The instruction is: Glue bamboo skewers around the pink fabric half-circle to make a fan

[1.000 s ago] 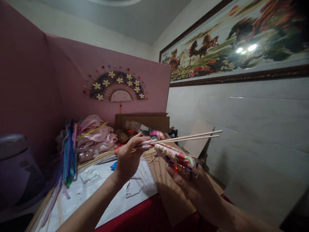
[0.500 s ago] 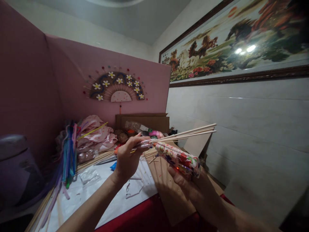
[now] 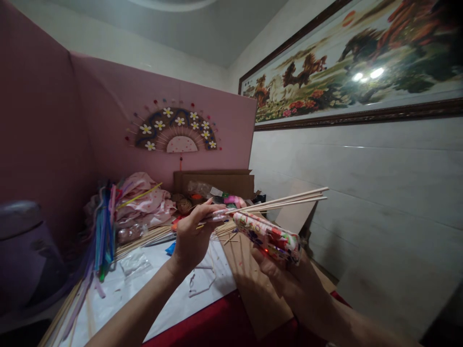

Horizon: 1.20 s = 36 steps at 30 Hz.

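My left hand (image 3: 191,236) is raised above the table, its fingers pinched round the near ends of a few thin wooden sticks (image 3: 285,200) that point up to the right. My right hand (image 3: 285,274) is closed on a glue gun (image 3: 267,236) with a colourful flowered cover. The gun's tip sits right by the sticks where my left fingers pinch them. A small red light glows on its underside.
A white sheet (image 3: 152,289) covers the table over a red cloth (image 3: 224,323). A brown cardboard piece (image 3: 249,284) lies below my hands. More sticks (image 3: 144,241), coloured ribbons (image 3: 103,226), pink cloth (image 3: 144,197) and a cardboard box (image 3: 217,180) crowd the back. A pink partition bears a decorated fan (image 3: 175,130).
The sticks' far ends tilted slightly upward. Both hands stayed almost in place.
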Each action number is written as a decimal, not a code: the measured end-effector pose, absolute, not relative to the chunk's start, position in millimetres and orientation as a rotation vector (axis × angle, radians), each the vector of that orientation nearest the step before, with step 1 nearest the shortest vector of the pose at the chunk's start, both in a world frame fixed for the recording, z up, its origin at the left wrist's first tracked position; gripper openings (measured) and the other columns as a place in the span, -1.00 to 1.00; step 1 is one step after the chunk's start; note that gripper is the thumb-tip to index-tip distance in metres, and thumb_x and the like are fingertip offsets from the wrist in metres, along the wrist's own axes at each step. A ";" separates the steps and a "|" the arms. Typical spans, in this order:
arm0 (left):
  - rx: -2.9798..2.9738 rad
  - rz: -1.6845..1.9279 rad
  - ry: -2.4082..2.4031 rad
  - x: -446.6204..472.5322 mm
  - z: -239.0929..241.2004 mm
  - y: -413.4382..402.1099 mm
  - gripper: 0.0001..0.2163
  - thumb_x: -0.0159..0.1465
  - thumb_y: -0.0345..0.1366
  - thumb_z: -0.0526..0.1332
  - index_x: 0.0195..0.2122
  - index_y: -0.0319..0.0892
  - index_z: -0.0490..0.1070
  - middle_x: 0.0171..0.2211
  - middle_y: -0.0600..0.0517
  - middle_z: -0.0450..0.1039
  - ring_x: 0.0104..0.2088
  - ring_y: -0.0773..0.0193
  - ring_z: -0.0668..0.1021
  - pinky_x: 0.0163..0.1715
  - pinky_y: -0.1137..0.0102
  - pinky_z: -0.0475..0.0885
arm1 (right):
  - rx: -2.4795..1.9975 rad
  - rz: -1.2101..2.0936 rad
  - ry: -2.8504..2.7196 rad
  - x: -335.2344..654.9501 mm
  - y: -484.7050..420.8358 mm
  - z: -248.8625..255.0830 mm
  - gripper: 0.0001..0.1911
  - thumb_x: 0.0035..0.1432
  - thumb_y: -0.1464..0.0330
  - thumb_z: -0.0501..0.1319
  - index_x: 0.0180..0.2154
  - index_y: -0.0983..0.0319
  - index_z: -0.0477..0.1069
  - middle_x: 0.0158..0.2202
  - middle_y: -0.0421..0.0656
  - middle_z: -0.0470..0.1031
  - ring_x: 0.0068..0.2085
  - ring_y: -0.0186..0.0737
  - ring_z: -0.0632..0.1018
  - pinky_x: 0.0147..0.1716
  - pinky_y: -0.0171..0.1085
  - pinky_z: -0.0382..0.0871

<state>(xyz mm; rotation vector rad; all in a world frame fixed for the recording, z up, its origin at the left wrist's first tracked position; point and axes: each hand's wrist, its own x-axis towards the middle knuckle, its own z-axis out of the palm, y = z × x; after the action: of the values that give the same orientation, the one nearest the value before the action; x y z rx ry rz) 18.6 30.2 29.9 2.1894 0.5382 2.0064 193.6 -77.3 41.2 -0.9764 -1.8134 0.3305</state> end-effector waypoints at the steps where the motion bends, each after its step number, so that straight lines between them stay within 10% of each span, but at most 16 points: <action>1: 2.195 2.012 0.537 18.6 30.3 30.1 -0.87 0.16 -0.39 0.27 -0.25 -0.13 0.46 -0.28 0.05 0.58 -0.24 0.28 0.59 -0.18 0.36 0.50 | -0.977 0.339 -1.796 194.1 -77.2 39.9 -0.77 0.23 0.30 0.09 -0.11 0.15 0.43 -0.40 -0.19 0.51 -0.37 -0.24 0.50 -0.32 -0.31 0.47; 13: 2.158 2.007 0.575 17.1 25.5 36.0 -0.84 0.13 -0.43 0.28 -0.25 -0.12 0.46 -0.30 0.08 0.57 -0.26 0.29 0.59 -0.10 0.33 0.46 | -1.018 0.434 -1.638 189.3 -75.2 36.1 -0.77 0.17 0.19 0.14 -0.31 0.20 0.44 -0.73 -0.33 0.16 -0.72 -0.43 0.20 -0.82 -0.44 0.14; 36: 2.022 1.844 0.639 16.6 18.9 40.1 -0.86 0.12 -0.38 0.28 -0.27 -0.16 0.43 -0.40 0.08 0.48 -0.41 0.35 0.51 -0.39 0.45 0.45 | -0.911 0.196 -1.722 190.6 -51.9 22.2 -0.90 0.17 0.33 0.16 -0.31 0.22 0.40 -0.41 -0.17 0.51 -0.41 -0.29 0.52 -0.38 -0.32 0.45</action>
<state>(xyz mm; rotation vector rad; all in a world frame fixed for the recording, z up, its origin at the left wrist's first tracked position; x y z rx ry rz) 16.6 40.1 18.9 2.0219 0.6387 1.8436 190.6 -51.9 22.2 -0.9111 -1.7221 0.1958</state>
